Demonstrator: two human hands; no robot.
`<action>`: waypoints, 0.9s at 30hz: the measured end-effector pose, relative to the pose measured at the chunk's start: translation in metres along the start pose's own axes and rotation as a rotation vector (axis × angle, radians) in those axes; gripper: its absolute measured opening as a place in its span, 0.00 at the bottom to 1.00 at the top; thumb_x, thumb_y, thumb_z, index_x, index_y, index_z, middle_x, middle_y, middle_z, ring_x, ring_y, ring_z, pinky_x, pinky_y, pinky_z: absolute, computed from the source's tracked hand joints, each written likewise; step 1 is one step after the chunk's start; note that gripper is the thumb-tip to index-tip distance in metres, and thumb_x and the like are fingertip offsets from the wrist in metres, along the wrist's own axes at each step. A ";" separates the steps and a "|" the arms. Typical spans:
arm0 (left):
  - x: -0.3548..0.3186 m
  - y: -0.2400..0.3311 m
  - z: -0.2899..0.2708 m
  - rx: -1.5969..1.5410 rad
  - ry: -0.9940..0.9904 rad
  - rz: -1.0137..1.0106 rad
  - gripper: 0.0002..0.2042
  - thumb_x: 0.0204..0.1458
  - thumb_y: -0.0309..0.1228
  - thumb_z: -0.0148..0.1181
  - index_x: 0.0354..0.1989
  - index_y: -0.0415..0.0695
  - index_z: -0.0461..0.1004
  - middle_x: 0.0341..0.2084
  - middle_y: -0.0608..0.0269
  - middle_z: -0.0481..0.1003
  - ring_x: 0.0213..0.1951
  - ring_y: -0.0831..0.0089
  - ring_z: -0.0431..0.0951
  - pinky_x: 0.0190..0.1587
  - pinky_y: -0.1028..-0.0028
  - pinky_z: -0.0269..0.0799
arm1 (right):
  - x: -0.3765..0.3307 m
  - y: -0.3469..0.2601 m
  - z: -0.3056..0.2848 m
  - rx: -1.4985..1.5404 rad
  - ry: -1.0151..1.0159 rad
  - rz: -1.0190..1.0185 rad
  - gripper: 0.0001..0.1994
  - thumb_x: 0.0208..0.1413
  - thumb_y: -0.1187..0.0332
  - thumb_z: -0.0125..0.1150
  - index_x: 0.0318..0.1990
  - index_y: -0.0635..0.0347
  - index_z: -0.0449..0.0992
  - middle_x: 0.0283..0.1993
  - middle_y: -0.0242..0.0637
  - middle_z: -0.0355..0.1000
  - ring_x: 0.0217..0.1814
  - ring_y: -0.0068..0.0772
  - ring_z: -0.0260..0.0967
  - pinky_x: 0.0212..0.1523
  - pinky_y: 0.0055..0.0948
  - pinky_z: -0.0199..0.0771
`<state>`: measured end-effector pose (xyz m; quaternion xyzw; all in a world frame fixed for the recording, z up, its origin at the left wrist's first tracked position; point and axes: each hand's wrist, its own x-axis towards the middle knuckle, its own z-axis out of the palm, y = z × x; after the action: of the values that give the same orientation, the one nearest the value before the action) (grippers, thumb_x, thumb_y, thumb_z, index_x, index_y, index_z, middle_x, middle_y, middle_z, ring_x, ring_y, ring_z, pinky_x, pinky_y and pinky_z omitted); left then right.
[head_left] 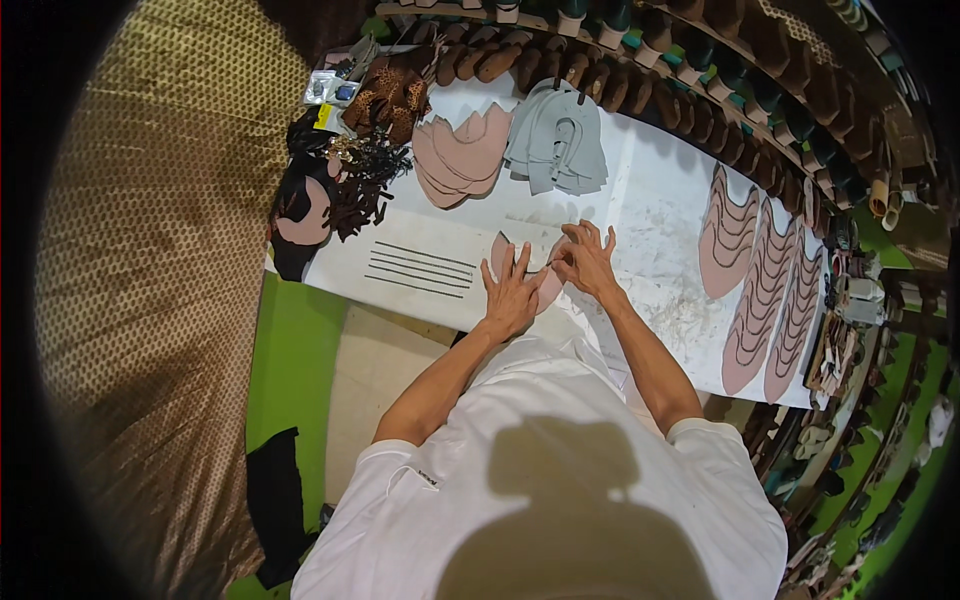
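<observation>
A pink curved shoe-upper piece (551,287) lies on the white table in front of me. My left hand (510,297) rests on it with its fingers spread, pressing it flat. At the piece's inner edge my right hand (588,264) pinches with thumb and forefinger, its other fingers raised. A thin dark strip shows at those fingertips, partly hidden by them. To the left, several similar dark strips (420,262) lie in parallel rows. Beyond my hands sit a stack of pink upper pieces (462,160) and a stack of grey ones (557,140).
At the right, overlapping pink pieces with dark edges (760,300) lie in columns on the white table (650,240). Dark straps (365,190) and brown patterned pieces (392,98) crowd the left end. Shoe racks (720,95) line the back; a patterned gold curtain (160,250) hangs left.
</observation>
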<state>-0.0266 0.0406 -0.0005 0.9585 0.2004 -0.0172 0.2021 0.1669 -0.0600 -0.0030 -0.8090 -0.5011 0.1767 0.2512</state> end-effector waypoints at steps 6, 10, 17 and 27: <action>-0.001 0.001 0.000 -0.007 0.007 -0.016 0.25 0.59 0.33 0.59 0.66 0.62 0.73 0.79 0.52 0.46 0.78 0.45 0.43 0.66 0.21 0.35 | 0.006 -0.002 -0.002 -0.108 -0.013 -0.100 0.06 0.52 0.62 0.70 0.33 0.50 0.83 0.67 0.32 0.67 0.80 0.48 0.49 0.75 0.75 0.25; 0.000 0.000 0.000 0.029 0.036 0.019 0.25 0.59 0.33 0.59 0.67 0.61 0.73 0.79 0.51 0.46 0.78 0.45 0.43 0.65 0.22 0.36 | 0.006 -0.003 0.008 -0.169 0.078 -0.188 0.04 0.53 0.65 0.69 0.33 0.51 0.83 0.67 0.33 0.68 0.79 0.47 0.51 0.75 0.75 0.26; 0.003 0.004 -0.008 -0.028 0.008 -0.009 0.25 0.56 0.31 0.59 0.65 0.59 0.74 0.79 0.48 0.46 0.78 0.43 0.42 0.65 0.20 0.37 | 0.007 -0.008 0.005 -0.102 0.047 -0.079 0.03 0.51 0.67 0.70 0.32 0.53 0.83 0.64 0.34 0.70 0.78 0.48 0.53 0.74 0.77 0.28; 0.006 0.006 -0.005 -0.107 0.027 -0.029 0.23 0.52 0.28 0.58 0.59 0.54 0.76 0.79 0.45 0.44 0.78 0.40 0.40 0.64 0.18 0.35 | 0.013 -0.009 0.004 -0.090 0.042 -0.063 0.04 0.48 0.67 0.71 0.31 0.53 0.84 0.64 0.34 0.71 0.78 0.49 0.54 0.74 0.77 0.29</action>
<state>-0.0185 0.0400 0.0061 0.9434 0.2179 0.0037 0.2501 0.1640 -0.0439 -0.0012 -0.8069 -0.5284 0.1290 0.2305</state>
